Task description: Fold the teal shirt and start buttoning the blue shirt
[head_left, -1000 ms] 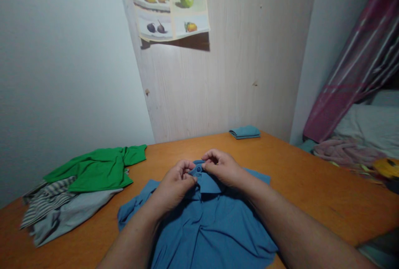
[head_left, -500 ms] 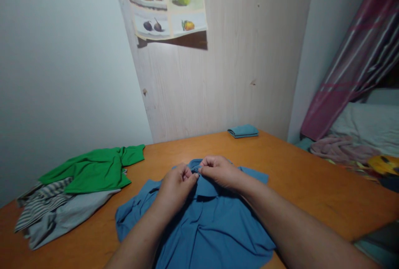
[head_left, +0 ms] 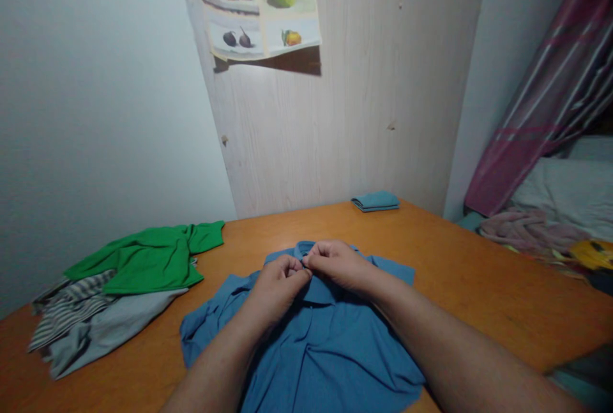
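Note:
A blue collared shirt [head_left: 325, 343] lies spread out in front of me, its collar at the far end. My left hand [head_left: 282, 282] pinches the cloth at the neck opening between thumb and fingers. Right beside it, my right hand [head_left: 338, 263] also grips the shirt near the collar. The fingertips of both hands almost meet there. Whether a button sits between them is hidden by the fingers.
The orange-brown table [head_left: 454, 285] stands against the wall. To the left a green shirt [head_left: 153, 260] lies over striped and grey clothes [head_left: 119, 330]. A folded blue-green cloth [head_left: 376, 201] rests at the back edge. A pink curtain [head_left: 517, 126] hangs at right.
My left hand has shifted slightly right, its thumb now closer to my right hand at the collar. Both hands still hold the shirt. The view has moved a little.

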Demonstrator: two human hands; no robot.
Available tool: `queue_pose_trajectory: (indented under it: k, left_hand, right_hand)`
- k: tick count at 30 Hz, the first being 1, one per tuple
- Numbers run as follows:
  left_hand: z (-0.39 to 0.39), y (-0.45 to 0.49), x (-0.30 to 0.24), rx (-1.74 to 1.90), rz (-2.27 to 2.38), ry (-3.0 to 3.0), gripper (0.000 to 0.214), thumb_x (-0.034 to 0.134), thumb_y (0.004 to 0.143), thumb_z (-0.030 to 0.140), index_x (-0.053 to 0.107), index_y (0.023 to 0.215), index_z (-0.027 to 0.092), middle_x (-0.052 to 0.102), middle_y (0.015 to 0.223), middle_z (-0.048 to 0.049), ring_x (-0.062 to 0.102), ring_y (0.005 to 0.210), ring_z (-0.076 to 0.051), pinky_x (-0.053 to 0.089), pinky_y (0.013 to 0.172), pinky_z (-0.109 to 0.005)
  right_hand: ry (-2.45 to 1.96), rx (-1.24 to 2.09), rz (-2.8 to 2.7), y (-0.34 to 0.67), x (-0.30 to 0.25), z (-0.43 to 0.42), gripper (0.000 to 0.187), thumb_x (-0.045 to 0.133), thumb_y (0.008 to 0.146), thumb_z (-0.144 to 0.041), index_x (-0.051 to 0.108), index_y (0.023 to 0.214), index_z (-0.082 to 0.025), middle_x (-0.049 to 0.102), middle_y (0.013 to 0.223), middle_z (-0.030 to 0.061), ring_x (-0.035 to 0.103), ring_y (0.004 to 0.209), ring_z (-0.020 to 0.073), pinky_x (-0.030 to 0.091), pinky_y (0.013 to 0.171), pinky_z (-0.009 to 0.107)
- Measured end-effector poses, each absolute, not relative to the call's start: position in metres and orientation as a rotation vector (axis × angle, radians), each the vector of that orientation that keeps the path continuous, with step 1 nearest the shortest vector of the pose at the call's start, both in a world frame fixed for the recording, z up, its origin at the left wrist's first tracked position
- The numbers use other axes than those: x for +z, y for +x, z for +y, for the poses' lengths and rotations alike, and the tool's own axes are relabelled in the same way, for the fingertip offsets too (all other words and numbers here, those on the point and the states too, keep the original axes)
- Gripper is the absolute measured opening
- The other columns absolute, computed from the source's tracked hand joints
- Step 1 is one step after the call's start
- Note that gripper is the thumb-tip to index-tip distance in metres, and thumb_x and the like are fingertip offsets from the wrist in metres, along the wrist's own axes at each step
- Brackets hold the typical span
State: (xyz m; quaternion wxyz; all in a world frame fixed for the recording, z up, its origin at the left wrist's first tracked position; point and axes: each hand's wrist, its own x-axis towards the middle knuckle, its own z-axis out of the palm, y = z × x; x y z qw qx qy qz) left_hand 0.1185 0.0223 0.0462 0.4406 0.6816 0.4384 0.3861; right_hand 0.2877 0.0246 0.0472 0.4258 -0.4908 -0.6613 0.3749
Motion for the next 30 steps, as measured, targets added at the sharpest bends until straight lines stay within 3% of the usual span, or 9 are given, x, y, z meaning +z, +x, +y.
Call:
queue_pose_trajectory:
  k: [3, 10, 16, 21, 30]
  left_hand:
    - [0.023, 0.118, 0.042, 0.961, 1.121, 1.667, 0.007, 0.06, 0.067, 0.022, 0.054, 0.07, 0.02, 0.044, 0.055, 0.0068, 0.036, 0.05, -0.009, 0.024, 0.05, -0.022]
    - [0.026, 0.118, 0.036, 0.934, 1.137, 1.553, 0.01, 0.059, 0.062, 0.019, 0.05, 0.063, 0.02, 0.043, 0.05, 0.0071, 0.033, 0.045, -0.008, 0.02, 0.046, -0.021]
    - [0.028, 0.116, 0.033, 0.927, 1.139, 1.468, 0.013, 0.064, 0.065, 0.024, 0.052, 0.064, 0.02, 0.049, 0.049, 0.0048, 0.038, 0.043, -0.008, 0.024, 0.045, -0.021]
    - [0.029, 0.115, 0.037, 0.998, 1.049, 1.333, 0.027, 0.073, 0.067, 0.038, 0.054, 0.071, 0.019, 0.052, 0.055, 0.0043, 0.042, 0.046, -0.009, 0.029, 0.047, -0.021]
    - [0.028, 0.115, 0.037, 1.009, 1.065, 1.375, 0.026, 0.069, 0.072, 0.039, 0.053, 0.068, 0.019, 0.046, 0.051, 0.006, 0.036, 0.045, -0.008, 0.024, 0.045, -0.02]
  right_hand:
    - [-1.256, 0.861, -1.737, 0.288, 0.042, 0.026, 0.01, 0.06, 0.076, -0.022, 0.058, 0.068, -0.017, 0.046, 0.057, -0.0055, 0.038, 0.054, 0.0093, 0.026, 0.049, 0.022]
    - [-1.296, 0.792, -1.753, 0.282, 0.041, 0.025, 0.009, 0.059, 0.076, -0.015, 0.061, 0.067, -0.017, 0.05, 0.057, -0.0045, 0.041, 0.054, 0.009, 0.028, 0.049, 0.021]
    - [-1.33, 0.718, -1.723, 0.28, 0.043, 0.024, 0.011, 0.06, 0.079, -0.019, 0.059, 0.068, -0.018, 0.053, 0.059, -0.0028, 0.045, 0.058, 0.0105, 0.029, 0.05, 0.021]
    - [-1.322, 0.582, -1.689, 0.283, 0.039, 0.028, 0.013, 0.061, 0.08, -0.023, 0.058, 0.068, -0.019, 0.051, 0.059, -0.0037, 0.044, 0.057, 0.0104, 0.029, 0.051, 0.022]
    - [-1.261, 0.799, -1.653, 0.281, 0.047, 0.023, 0.013, 0.06, 0.077, -0.022, 0.058, 0.065, -0.018, 0.047, 0.056, -0.0043, 0.039, 0.053, 0.0096, 0.027, 0.048, 0.022]
